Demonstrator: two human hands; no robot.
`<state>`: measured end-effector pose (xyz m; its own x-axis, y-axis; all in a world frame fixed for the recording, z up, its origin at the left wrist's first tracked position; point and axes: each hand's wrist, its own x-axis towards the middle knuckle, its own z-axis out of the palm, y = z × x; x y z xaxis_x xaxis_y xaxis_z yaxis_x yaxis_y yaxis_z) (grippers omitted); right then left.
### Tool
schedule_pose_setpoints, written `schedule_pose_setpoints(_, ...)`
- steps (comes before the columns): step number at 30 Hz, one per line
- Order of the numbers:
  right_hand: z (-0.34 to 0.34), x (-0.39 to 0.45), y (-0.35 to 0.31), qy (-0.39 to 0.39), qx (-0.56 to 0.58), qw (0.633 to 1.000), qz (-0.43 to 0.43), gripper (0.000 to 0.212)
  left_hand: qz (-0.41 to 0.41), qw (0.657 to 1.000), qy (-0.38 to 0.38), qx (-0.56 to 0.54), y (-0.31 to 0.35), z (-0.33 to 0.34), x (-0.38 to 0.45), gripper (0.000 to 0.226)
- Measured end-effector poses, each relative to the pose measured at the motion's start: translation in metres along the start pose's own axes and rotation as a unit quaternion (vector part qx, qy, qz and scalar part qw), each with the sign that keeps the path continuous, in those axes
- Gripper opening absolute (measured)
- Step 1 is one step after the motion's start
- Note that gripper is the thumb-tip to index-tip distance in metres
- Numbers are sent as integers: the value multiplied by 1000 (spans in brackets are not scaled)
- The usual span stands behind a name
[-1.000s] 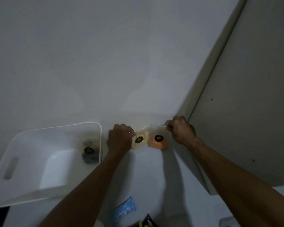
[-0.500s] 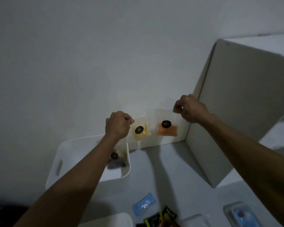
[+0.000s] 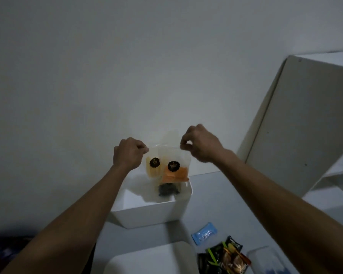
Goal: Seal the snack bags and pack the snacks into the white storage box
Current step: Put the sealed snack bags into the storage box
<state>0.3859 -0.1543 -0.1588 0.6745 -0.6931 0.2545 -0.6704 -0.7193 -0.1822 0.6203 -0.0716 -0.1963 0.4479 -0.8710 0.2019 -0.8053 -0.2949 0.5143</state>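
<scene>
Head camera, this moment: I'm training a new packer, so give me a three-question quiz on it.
1. True or false: the left hand and right hand each pinch a top corner of the clear snack bags.
2. The bag with orange snacks hangs over: A) the white storage box B) the blue wrapper C) the shelf unit
3. Fill in: a dark snack bag already lies ___ the box.

Key: 1 true; 2 A; 3 inside.
</scene>
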Motion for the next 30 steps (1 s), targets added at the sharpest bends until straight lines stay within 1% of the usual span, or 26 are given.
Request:
schedule_pose_setpoints(3,42,-3,-9,-22,-15,1000,-9,16,-13,999,-31,-12,-12,18,7,13)
schedule_pose_setpoints(6,83,-5,-6,-45,-5,999,5,17,-6,998,-67,3,-20,47,11,15)
schedule_pose_setpoints(11,136,-8,6,-63,8,997,39,14,13,994,-93,56,-26,97,16,12)
schedule_pose_setpoints(16,177,-7,21,-78,24,995,59,14,20,989,-124,79,-37,141,17,14)
schedule_pose_setpoints(19,194,-6,29,-103,25,992,69,17,27,986,-134,92,-42,160,18,13)
schedule_pose_setpoints(22,208,-3,36,-122,31,989,80,19,17,987,-136,86,-47,174,20,10)
schedule_pose_setpoints(24,215,-1,38,-130,35,987,88,24,7,987,-133,85,-50,180,21,9)
schedule_pose_setpoints(27,219,4,38,-141,47,983,107,33,-2,988,-120,99,-53,187,23,12)
schedule_pose_setpoints(30,217,8,38,-145,48,981,119,36,-11,990,-118,81,-57,192,24,16)
